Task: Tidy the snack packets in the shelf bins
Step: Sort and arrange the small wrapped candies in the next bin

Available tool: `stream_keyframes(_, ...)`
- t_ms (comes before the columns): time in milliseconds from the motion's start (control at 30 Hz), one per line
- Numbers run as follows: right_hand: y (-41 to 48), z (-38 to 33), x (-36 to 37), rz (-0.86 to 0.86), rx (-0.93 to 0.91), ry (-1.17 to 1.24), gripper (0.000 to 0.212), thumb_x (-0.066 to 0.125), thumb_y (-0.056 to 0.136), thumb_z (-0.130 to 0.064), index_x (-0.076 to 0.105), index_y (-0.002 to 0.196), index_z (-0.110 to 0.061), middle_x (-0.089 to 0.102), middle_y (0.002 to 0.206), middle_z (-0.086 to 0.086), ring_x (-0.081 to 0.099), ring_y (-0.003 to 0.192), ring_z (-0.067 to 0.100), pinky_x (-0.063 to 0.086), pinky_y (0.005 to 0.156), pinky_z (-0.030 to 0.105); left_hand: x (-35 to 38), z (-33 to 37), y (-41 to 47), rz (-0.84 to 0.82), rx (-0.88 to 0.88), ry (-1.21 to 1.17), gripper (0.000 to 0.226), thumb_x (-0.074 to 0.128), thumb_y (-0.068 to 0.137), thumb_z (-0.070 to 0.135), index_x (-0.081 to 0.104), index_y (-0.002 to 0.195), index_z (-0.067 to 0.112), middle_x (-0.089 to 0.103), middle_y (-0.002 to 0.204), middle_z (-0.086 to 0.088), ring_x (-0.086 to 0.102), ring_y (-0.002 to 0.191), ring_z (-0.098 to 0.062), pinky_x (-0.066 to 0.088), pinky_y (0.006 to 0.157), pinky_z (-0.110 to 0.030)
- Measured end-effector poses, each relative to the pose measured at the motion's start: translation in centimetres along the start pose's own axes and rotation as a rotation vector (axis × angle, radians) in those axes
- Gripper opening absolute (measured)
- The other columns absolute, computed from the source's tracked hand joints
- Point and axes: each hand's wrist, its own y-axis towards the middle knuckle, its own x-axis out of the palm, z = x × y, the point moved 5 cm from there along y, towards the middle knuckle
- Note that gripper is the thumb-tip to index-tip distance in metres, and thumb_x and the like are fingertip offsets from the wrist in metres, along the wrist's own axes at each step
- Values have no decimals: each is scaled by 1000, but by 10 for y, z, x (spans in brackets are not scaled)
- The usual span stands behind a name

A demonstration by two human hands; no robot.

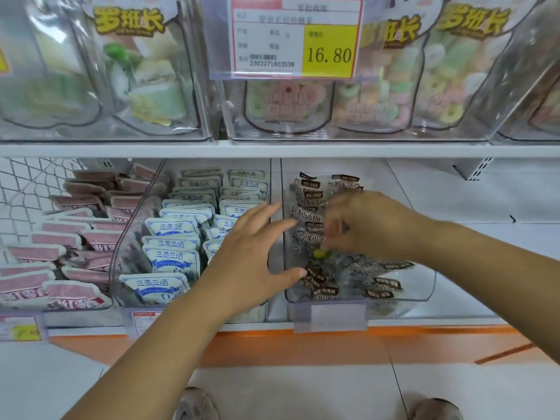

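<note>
While left hand [251, 253] spreads open beside clear packets [309, 207], right hand [368, 225] over them, grip unclear

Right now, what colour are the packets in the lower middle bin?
White with blue print; the packets show best in the head view.

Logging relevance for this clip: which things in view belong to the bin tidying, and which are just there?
Job: clear plastic bin of transparent brown-labelled snack packets; right hand inside it; open left hand at its side wall; neighbouring blue-and-white packets.
Just there: yellow-and-white price tag; upper-shelf bags of pastel ring sweets; pale shoes below.
</note>
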Motion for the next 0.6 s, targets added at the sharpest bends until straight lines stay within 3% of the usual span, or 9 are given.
stream_keyframes(100,-8,-14,18,-178,-61,-9,25,57,87,-52,68,101,-34,64,88,-18,52,91,7,45,80,28,-2,2,-4,47,53,34,73,65,77,60,35,141,42,7,156,22,-5,142,2,1,115,-22)
stream_keyframes(200,-2,-10,34,-329,-39,-183,39,46,89,-59,62,107,-28,63,87,-9,53,93,16,46,83,35,-4,13,-10,140,161,146,61,63,75,63,52,129,36,29,151,13,14,141,-11,6,114,-22)
stream_keyframes(300,5,-11,55,-513,46,-316,59,33,85,-73,58,109,-26,59,89,-6,47,101,23,36,88,38,2,28,-17,177,276,230,44,60,74,58,67,107,31,55,125,8,41,122,-18,31,103,-34)
stream_keyframes(367,11,-11,65,-585,95,-371,66,29,82,-77,60,109,-25,62,97,-3,45,105,27,30,89,43,8,32,-19,171,342,273,34,55,76,54,72,96,31,63,107,12,46,110,-16,31,92,-33)
stream_keyframes(500,19,-13,65,-505,102,-223,45,54,82,-60,67,99,-20,65,86,-2,57,86,20,43,82,38,17,24,-21,154,369,265,30,50,83,50,76,84,34,66,88,20,46,107,-12,28,90,-32)
stream_keyframes(600,14,-7,53,-522,129,104,32,68,81,-38,66,111,-27,68,103,-6,60,97,17,48,88,37,17,19,-23,156,366,235,28,50,83,47,76,86,35,66,87,22,46,110,-10,28,93,-31)
